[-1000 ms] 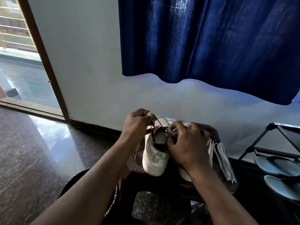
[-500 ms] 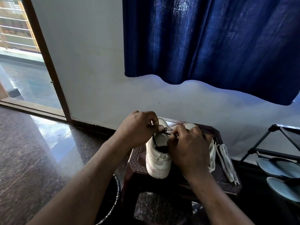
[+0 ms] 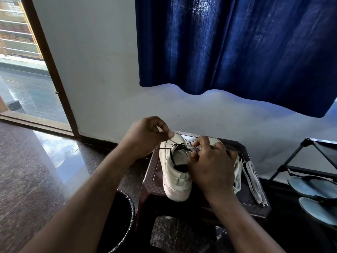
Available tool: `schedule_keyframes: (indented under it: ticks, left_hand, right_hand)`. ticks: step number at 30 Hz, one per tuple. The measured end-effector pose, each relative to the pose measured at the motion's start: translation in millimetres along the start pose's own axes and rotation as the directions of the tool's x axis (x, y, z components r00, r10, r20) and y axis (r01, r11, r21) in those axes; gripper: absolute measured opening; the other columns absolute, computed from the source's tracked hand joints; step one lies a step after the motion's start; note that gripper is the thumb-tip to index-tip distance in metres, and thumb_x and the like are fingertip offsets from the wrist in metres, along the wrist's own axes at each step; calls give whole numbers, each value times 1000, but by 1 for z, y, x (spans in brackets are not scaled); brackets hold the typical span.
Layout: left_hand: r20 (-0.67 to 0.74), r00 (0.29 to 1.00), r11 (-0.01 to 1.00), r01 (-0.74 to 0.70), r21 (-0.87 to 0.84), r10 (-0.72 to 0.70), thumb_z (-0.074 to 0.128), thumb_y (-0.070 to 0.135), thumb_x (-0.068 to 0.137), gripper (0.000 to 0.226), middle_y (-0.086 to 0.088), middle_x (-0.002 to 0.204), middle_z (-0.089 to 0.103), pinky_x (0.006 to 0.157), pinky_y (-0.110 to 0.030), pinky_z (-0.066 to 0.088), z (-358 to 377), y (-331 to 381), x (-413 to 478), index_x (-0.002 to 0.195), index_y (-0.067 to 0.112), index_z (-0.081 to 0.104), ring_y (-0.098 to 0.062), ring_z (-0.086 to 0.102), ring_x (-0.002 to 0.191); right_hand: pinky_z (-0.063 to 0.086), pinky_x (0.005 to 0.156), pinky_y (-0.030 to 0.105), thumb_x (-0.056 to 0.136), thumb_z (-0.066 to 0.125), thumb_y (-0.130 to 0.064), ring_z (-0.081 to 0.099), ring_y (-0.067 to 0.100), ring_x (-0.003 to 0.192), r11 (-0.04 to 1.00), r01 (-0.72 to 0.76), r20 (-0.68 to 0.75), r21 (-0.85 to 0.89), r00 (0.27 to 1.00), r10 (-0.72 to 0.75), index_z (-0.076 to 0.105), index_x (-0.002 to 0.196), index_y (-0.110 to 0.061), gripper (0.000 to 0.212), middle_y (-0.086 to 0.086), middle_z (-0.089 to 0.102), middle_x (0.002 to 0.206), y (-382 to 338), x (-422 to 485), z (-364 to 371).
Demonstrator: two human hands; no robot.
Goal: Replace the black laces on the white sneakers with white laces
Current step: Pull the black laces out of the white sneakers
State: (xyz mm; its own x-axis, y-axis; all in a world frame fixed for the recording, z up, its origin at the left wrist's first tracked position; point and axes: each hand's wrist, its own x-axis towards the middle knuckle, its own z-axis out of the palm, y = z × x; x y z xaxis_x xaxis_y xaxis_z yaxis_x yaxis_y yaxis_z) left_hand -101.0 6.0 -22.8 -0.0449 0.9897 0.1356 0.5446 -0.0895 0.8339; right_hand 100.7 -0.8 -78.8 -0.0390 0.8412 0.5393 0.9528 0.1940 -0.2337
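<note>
A white sneaker (image 3: 176,175) stands on a dark brown plastic stool (image 3: 152,181), heel toward me, with a black lace (image 3: 180,147) loose across its upper eyelets. My left hand (image 3: 145,136) is raised beyond the sneaker's left side and pinches a thin lace strand between thumb and fingers. My right hand (image 3: 209,167) lies over the sneaker's right side, fingertips curled on the black lace at the tongue. It hides most of the second white sneaker (image 3: 216,140). Loose white laces (image 3: 253,179) lie on the stool's right part.
A bin with a black liner (image 3: 124,216) stands at the stool's lower left. A black shoe rack (image 3: 310,148) with grey-blue sandals (image 3: 313,186) is at the right. A blue curtain (image 3: 237,42) hangs on the wall behind; a doorway (image 3: 27,79) opens at left.
My left hand has risen and moved away from the sneaker, drawing the strand up and out. My right hand stays at the tongue. The view has shifted slightly.
</note>
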Motion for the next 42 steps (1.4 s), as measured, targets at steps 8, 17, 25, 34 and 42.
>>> schedule_keyframes:
  ticks: [8, 17, 25, 34, 42]
  left_hand:
    - [-85, 996, 901, -27, -433, -12, 60, 19, 104, 20, 4, 78, 67, 69, -22, 48, 10, 7, -2, 86, 17, 68, -10, 61, 70]
    - [-107, 994, 995, -38, -96, 27, 78, 42, 89, 38, 8, 72, 50, 56, -26, 34, 11, -7, -1, 112, 25, 53, -9, 43, 59]
    - [51, 943, 819, -312, 483, 329, 71, 33, 94, 7, 8, 89, 60, 71, -31, 48, 40, -11, 3, 95, 32, 78, -19, 63, 83]
    - [-247, 965, 990, 117, 83, -93, 64, 18, 94, 11, -1, 91, 76, 64, -29, 46, 20, -17, 8, 89, 18, 74, -19, 65, 77]
    - [-124, 987, 916, -44, 399, 102, 63, 74, 81, 39, 14, 84, 67, 75, -34, 51, 28, -21, -6, 78, 35, 69, -16, 61, 85]
  right_hand:
    - [26, 85, 41, 81, 42, -42, 60, 24, 102, 1000, -7, -6, -5, 1000, 7, 56, 106, -31, 31, -5, 71, 76, -2, -1, 0]
    - [27, 84, 42, 80, 51, -39, 60, 26, 100, 1000, -19, -2, 1, 1000, 19, 58, 105, -30, 27, -3, 71, 76, -2, -1, 3]
    - [29, 81, 42, 81, 65, -31, 60, 27, 95, 1000, -14, -16, 2, 1000, 14, 58, 104, -29, 24, -4, 68, 71, 1, -3, 5]
    - [29, 79, 41, 79, 55, -38, 61, 27, 95, 1000, 0, -35, -30, 999, -1, 58, 103, -29, 25, -4, 69, 69, 1, -1, 4]
    - [30, 82, 41, 77, 54, -40, 60, 26, 96, 1000, 1, -14, -26, 1000, -1, 57, 105, -30, 29, -5, 68, 69, -1, 1, 2]
